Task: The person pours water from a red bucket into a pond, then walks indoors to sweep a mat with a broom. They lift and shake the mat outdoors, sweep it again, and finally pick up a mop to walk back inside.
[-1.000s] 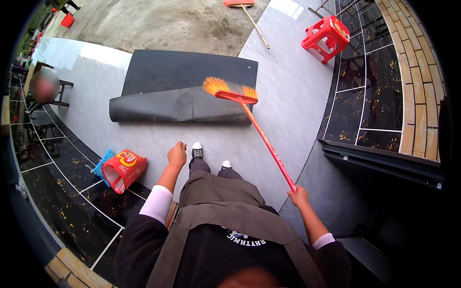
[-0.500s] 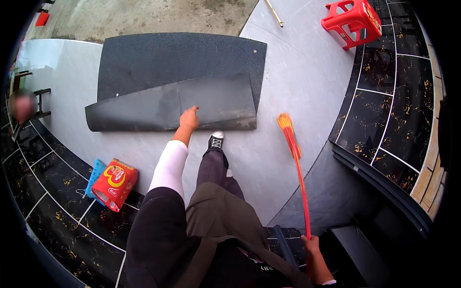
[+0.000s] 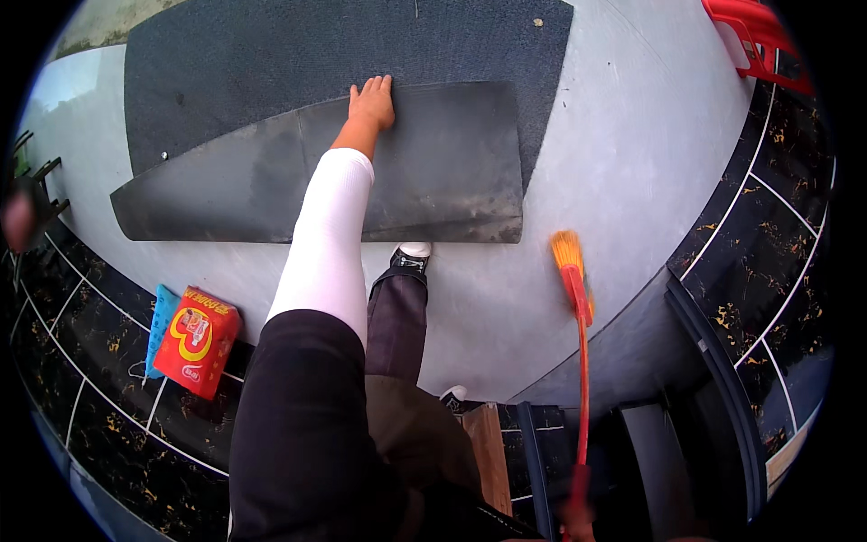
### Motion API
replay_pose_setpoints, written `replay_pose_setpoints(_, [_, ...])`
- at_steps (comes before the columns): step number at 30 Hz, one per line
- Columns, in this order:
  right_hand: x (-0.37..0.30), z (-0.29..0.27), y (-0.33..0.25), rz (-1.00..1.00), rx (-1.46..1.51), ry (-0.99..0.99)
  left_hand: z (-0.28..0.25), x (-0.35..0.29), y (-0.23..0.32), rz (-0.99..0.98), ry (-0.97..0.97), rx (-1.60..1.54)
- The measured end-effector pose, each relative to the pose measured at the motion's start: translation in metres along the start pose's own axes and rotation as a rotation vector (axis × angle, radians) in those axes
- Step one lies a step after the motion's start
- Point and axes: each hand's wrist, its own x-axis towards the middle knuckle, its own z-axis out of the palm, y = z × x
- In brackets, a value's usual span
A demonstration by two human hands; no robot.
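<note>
A dark grey floor mat (image 3: 361,45) lies with its near part folded back, showing the smooth black underside (image 3: 442,154). My left hand (image 3: 370,104) rests at the far edge of this folded flap, fingers stretched out and slightly apart over the edge. At the lower right, my right hand (image 3: 578,530) is closed around the red handle of a broom (image 3: 578,289); the hand is dim and partly cut off. The broom's yellow bristles point away from me, over the pale floor to the right of the mat.
A red plastic stool (image 3: 759,41) stands at the far right. Red and blue bags (image 3: 200,341) sit on black tiled steps (image 3: 108,361) at left. My shoe (image 3: 412,256) is against the mat's near edge. A dark metal door track (image 3: 713,370) runs along the right.
My left hand has moved forward, from above the folded flap to its far edge, and its fingers have spread. My body leans closer to the mat. The broom stays in my right hand.
</note>
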Motion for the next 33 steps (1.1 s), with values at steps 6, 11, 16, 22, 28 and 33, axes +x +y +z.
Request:
replay_pose_setpoints(6, [-0.011, -0.017, 0.0, 0.063, 0.032, -0.042, -0.036, -0.026, 0.012, 0.098, -0.098, 0.0])
replay_pose_setpoints(11, [-0.016, -0.057, 0.022, 0.029, 0.133, -0.075, -0.08, -0.116, 0.016, 0.294, 0.346, -0.202])
replay_pose_setpoints(16, [0.027, -0.107, 0.093, -0.196, 0.13, -0.179, -0.122, -0.271, 0.032, 0.308, 0.394, -0.131])
replay_pose_setpoints(22, [0.044, -0.165, 0.094, -0.25, -0.102, -0.235, -0.08, -0.42, 0.057, -0.014, 0.338, 0.075])
replay_pose_setpoints(28, [0.064, -0.199, 0.144, -0.57, -0.197, -0.225, -0.034, -0.557, 0.13, -0.488, -0.01, 0.062])
replay_pose_setpoints(33, [0.062, -0.206, 0.158, -0.74, -0.203, -0.096, -0.078, -0.634, 0.24, -0.369, 0.093, -0.401])
